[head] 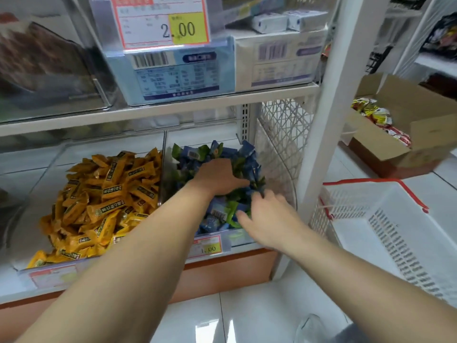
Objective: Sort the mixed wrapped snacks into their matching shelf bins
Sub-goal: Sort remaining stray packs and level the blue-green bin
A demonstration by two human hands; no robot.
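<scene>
A clear shelf bin [280, 167] on the lower shelf holds a heap of blue and green wrapped snacks [197, 154]. My left hand [217, 175] reaches into the middle of that heap, palm down. Its fingers are buried among the wrappers, so its grip is hidden. My right hand [265, 216] is at the front right of the same bin, its spread fingers touching green and blue wrappers. To the left, a neighbouring clear bin [34, 186] is piled with yellow wrapped snacks [106, 194].
A white plastic basket [395, 233] with red handles stands on the floor at right. Behind it is an open cardboard box [425, 134] of red and yellow packets. A white shelf post [321, 115] rises beside the bin. Boxed goods fill the upper shelf.
</scene>
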